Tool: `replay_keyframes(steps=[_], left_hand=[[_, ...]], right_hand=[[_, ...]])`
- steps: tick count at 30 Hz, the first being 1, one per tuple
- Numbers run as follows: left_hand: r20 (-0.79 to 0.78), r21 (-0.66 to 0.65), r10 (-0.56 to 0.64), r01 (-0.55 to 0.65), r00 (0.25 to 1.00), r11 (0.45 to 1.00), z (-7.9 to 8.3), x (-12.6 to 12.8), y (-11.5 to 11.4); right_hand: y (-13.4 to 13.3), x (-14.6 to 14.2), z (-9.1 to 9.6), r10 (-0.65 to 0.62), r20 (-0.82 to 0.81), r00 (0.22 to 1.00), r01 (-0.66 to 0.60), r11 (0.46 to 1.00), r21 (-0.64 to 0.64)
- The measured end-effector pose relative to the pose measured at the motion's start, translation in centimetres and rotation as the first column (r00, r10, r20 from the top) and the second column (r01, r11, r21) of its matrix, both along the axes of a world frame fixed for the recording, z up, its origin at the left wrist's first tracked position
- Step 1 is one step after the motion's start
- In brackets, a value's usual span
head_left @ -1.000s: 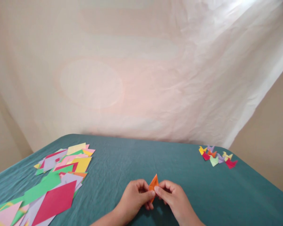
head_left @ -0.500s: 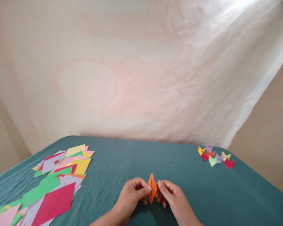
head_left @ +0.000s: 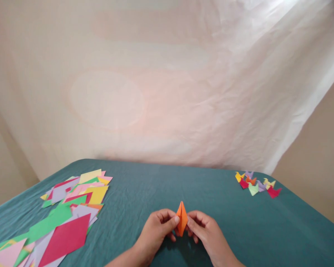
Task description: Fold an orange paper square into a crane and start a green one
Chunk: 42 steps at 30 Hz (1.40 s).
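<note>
A small orange folded origami paper [head_left: 182, 219], shaped like a narrow upright diamond with a crease down its front, is held just above the table between both hands. My left hand [head_left: 155, 230] pinches its left edge, thumb in front and fingers behind. At the right edge, my right hand [head_left: 208, 230] is closed, with the thumb tip against the paper and the fingers curled partly behind it. The fingertips behind the paper are mostly hidden.
Loose coloured paper sheets [head_left: 68, 237] are spread over the left side of the green-covered table [head_left: 144, 185]. Several small folded paper birds [head_left: 253, 189] stand at the far right. A pale cloth [head_left: 167, 92] hangs behind the table.
The orange paper has risen slightly and turned a little. My right thumb has come in against its right edge, where a small gap showed before. The view has shifted slightly.
</note>
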<state>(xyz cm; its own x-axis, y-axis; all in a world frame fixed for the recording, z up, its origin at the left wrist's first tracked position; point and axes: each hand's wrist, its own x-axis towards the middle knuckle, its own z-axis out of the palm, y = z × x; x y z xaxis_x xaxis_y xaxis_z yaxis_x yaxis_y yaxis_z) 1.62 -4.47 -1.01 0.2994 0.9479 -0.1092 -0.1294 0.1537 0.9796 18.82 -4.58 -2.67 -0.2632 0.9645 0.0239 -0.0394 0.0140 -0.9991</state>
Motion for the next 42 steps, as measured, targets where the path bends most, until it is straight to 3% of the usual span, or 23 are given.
replay_keyframes(steps=[6,12,18,30,36,42], left_hand=[[0.046,0.005,0.160,-0.160,0.986,0.987,0.1,-0.1,0.2],[0.007,0.043,0.054,-0.054,0.999,0.998,-0.2,0.1,0.1],[-0.007,0.057,0.065,-0.065,0.998,0.996,-0.6,0.2,0.0],[-0.198,0.147,0.092,-0.063,0.976,0.987,0.8,0.7,-1.1],[-0.166,0.153,-0.026,0.052,0.986,0.987,1.4,0.6,-1.4],[-0.254,0.166,0.034,0.009,0.966,0.986,0.9,0.6,-1.1]], right_hand=[[0.1,0.1,-0.1,-0.072,0.033,0.997,0.072,0.997,0.005],[-0.4,-0.1,0.5,-0.088,0.114,0.990,0.081,0.995,0.063],[-0.5,-0.4,0.4,-0.068,0.139,0.988,0.056,0.994,0.089],[-1.3,-0.7,1.2,-0.090,0.273,0.958,0.026,0.973,0.230],[-1.1,-0.6,0.9,-0.130,0.287,0.949,0.067,0.973,0.220],[-0.4,-0.5,0.1,-0.129,0.215,0.968,0.078,0.969,0.232]])
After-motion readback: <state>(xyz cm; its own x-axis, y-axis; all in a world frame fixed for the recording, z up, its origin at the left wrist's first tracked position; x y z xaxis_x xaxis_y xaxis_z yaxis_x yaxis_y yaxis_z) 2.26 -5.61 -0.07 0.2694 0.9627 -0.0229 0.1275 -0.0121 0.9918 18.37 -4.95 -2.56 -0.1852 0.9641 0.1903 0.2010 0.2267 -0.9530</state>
